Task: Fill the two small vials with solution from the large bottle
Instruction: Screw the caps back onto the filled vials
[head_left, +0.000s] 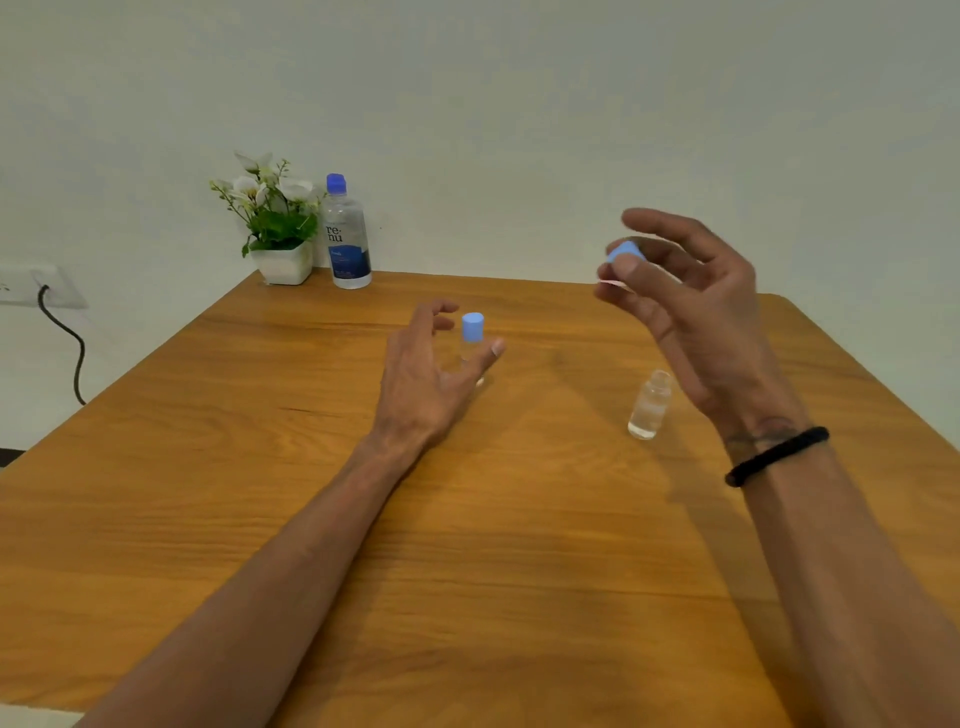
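While my right hand (691, 312) is hovering above the table (260, 519), I'm pinching a small blue cap (626, 253) between thumb and fingertips, other fingers spread loose; a thin pale sliver is showing just under the thumb, can't tell what it is. The open vial (649, 405) is standing upright on the wood just below that hand, not touching it, uncapped, clear liquid sitting in it; exact fill level is hard to read through the glass. My left hand (431, 374) is cupping loosely around the capped vial (471, 345) near table centre, fingers curled behind it and thumb out in front; I can't tell whether I'm actually gripping it or just beside it. That vial is upright, blue cap on, body mostly hidden by my hand, contents not readable. The large bottle (347, 234) is standing at the far edge against the wall, well apart from both hands, blue cap on, clear, blue label on its lower half. A white pot of flowers (278, 228) is sitting just beside it on the left. A black band (776, 456) is sitting on my right wrist
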